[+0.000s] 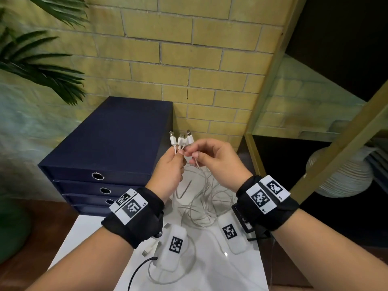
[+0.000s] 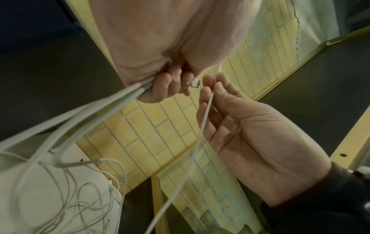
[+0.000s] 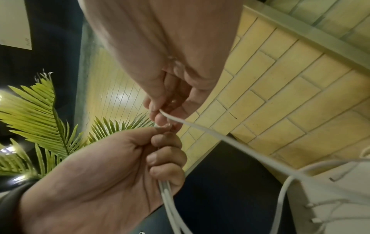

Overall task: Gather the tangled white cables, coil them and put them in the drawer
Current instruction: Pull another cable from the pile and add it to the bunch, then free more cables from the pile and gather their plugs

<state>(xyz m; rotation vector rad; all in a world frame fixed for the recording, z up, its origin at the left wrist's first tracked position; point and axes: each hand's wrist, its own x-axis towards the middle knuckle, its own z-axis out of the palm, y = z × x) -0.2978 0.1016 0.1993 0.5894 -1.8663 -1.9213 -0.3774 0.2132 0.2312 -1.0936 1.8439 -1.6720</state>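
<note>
Three white USB plugs stand up out of my left hand, which grips their white cables in a curled fist in front of the brick wall. Close beside it, my right hand pinches one more white cable between thumb and fingertips. From both hands the cables hang down into a loose tangle on the white tabletop. A navy drawer unit stands just left of my hands, its ring-pull drawers all closed.
Two white tagged devices lie on the tabletop under my wrists, beside a loose plug and a black cable. A gold-framed shelf rises at right, with a ribbed white object behind it. Palm fronds hang at left.
</note>
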